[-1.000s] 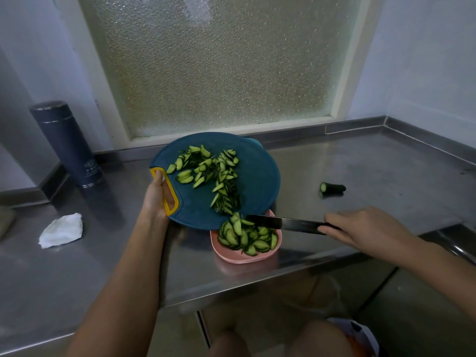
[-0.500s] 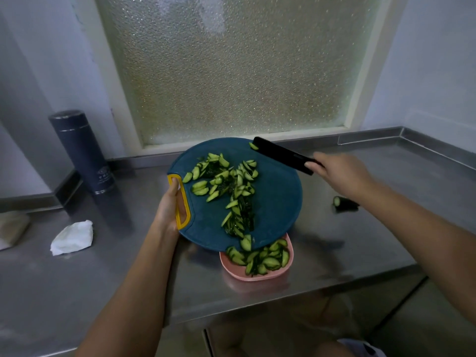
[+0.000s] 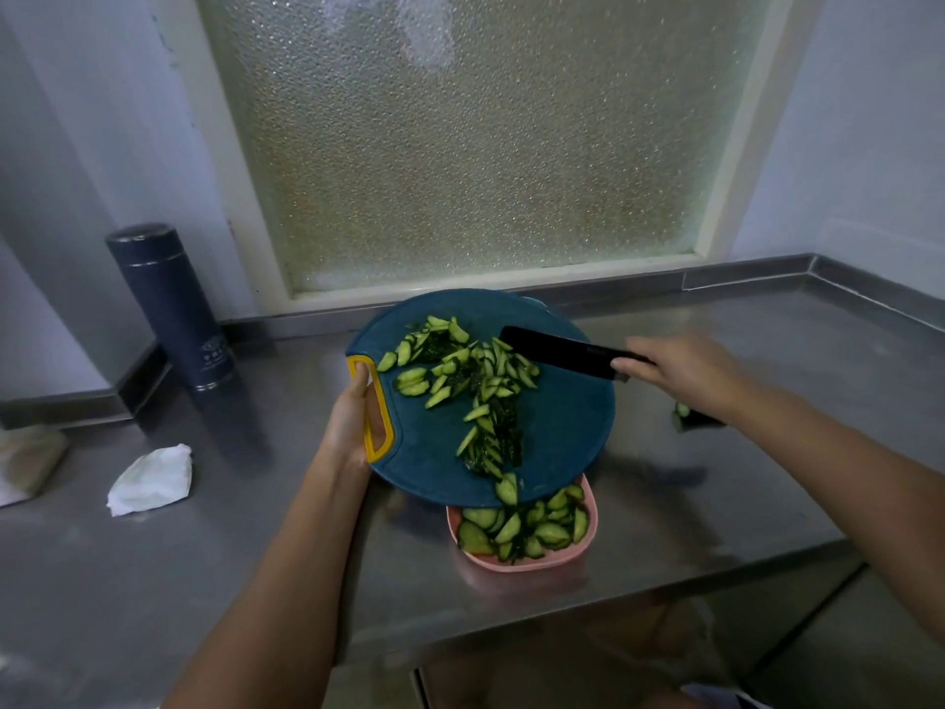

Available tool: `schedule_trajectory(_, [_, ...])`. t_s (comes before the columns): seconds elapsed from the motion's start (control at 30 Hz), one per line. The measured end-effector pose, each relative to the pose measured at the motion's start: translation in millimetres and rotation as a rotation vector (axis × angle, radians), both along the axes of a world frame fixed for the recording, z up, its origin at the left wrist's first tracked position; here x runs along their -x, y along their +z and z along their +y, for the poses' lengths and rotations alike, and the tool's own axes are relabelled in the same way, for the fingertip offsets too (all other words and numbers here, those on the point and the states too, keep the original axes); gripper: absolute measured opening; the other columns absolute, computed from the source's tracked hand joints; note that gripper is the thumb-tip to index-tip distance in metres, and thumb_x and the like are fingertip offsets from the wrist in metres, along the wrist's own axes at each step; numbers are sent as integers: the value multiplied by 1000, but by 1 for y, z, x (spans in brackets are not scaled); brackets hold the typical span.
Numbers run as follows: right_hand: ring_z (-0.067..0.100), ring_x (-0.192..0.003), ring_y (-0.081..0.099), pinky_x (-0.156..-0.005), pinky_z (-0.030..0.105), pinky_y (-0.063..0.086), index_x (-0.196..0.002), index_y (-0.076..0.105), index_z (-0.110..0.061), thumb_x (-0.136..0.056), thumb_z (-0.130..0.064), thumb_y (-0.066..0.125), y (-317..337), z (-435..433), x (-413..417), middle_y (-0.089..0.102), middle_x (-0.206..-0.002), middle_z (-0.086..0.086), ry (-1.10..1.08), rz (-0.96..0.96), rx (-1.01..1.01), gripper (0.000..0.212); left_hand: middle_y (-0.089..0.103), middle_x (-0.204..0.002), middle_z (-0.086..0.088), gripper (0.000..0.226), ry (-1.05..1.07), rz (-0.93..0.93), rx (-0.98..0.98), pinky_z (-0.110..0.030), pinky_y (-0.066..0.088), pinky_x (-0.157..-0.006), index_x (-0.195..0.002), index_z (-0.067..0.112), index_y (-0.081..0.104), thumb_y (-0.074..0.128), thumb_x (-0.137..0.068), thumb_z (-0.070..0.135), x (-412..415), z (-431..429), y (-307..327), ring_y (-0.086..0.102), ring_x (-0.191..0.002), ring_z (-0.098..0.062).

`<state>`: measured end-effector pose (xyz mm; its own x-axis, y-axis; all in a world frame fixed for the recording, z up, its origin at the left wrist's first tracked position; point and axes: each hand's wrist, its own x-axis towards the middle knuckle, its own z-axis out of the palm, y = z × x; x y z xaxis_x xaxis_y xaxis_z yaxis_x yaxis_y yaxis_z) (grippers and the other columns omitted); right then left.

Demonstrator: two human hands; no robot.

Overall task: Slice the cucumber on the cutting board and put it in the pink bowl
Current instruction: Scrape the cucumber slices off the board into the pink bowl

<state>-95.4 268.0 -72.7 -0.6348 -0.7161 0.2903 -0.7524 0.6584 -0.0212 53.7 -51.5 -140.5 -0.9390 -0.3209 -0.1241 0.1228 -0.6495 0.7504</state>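
Knife (image 3: pixel 560 349) in right hand (image 3: pixel 685 371) went from over the pink bowl (image 3: pixel 590 542) up to the board's far edge, then came down w/ its blade against the top of the cucumber slices (image 3: pixel 468 381). Slices slid lower down the tilted cutting board (image 3: pixel 562 437); one reached its bottom edge.

Single head-worn view, looking forward and down, close over steel counter (image 3: pixel 716 514), facing frosted window (image 3: pixel 480 140)
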Motion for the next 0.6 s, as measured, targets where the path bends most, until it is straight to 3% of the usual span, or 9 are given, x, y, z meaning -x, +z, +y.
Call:
schedule_trajectory(0.07, [22, -58, 54, -55, 35, 43, -89, 62, -14, -93, -47, 43, -3, 8, -4, 51, -61, -2, 7, 16, -20, 39, 71, -98, -13, 66, 17, -18, -5, -43, 58, -67, -92, 14, 76, 20, -99, 48, 2, 2, -1, 70, -86, -29])
schedule_trajectory(0.17, [23, -54, 57, -53, 35, 45, -88, 61, -15, -88, -57, 31, -11, 16, -13, 52, -58, -2, 16, 16, -13, 51, 73, -91, -10, 55, 36, -33, 26, -44, 57, -71, -107, 14, 62, 18, -100, 46, 4, 3, -2, 71, -81, -26])
schedule_trajectory(0.27, [28, -63, 61, -58, 36, 47, -93, 60, -14, -95, -46, 41, -19, 21, -23, 58, -64, 4, -30, 18, -51, 38, 73, -86, -9, 51, 34, -43, 53, -44, 47, -75, -108, 14, 57, 19, -100, 46, 4, 3, -3, 71, -77, -24])
schedule_trajectory(0.4, [24, -66, 61, -61, 38, 49, -97, 59, -17, -96, -45, 38, -26, 31, -40, 64, -74, 4, -32, 45, -103, 35, 73, -84, -8, 50, 29, -44, 58, -42, 49, -74, -107, 14, 57, 19, -100, 45, 3, 3, -2, 71, -76, -23])
schedule_trajectory(0.6, [14, -65, 57, -59, 30, 47, -97, 56, -23, -89, -54, 18, -28, 48, -67, 60, -76, -3, 2, 85, -119, 50, 73, -91, -8, 52, 42, -46, 61, -44, 46, -81, -110, 15, 57, 18, -99, 47, 3, 3, -3, 63, -95, -27])
